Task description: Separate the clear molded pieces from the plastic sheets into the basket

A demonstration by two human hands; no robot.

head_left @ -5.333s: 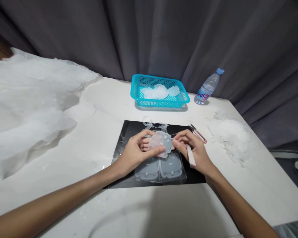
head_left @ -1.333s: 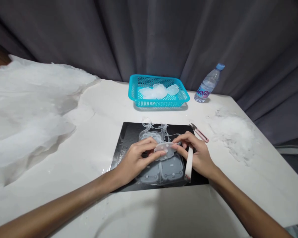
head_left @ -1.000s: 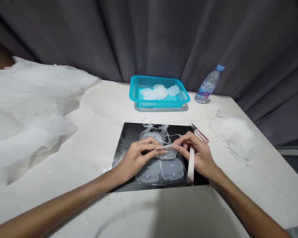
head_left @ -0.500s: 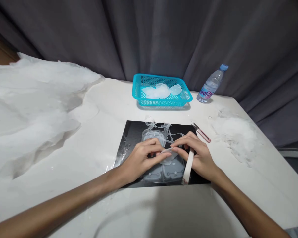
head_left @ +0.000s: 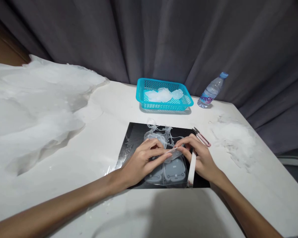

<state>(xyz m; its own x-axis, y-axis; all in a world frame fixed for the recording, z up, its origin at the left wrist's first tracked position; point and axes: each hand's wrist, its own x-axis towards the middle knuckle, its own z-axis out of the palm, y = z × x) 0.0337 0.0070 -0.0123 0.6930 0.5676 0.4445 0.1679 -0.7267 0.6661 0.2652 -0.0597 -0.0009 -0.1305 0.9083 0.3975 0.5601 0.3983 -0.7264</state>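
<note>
Over a black mat, my left hand and my right hand pinch a thin translucent silicone-like piece between their fingertips. Both hands are closed on it, close together. My right hand also has a white flat-handled tool tucked under its fingers, its end pointing toward me; the other end is hidden. Beneath the hands lies a translucent molded sheet with rounded-square shapes. Stringy clear trimmings spread at the mat's far side.
A blue basket holding translucent pieces stands at the back, beside a water bottle. Pink thread snips lie right of the mat. A heap of clear scraps is further right. Large white translucent sheets pile up at left.
The camera view has shifted slightly, so the table things sit a little lower. Both hands still pinch the piece, with my fingertips slightly shifted along it.
</note>
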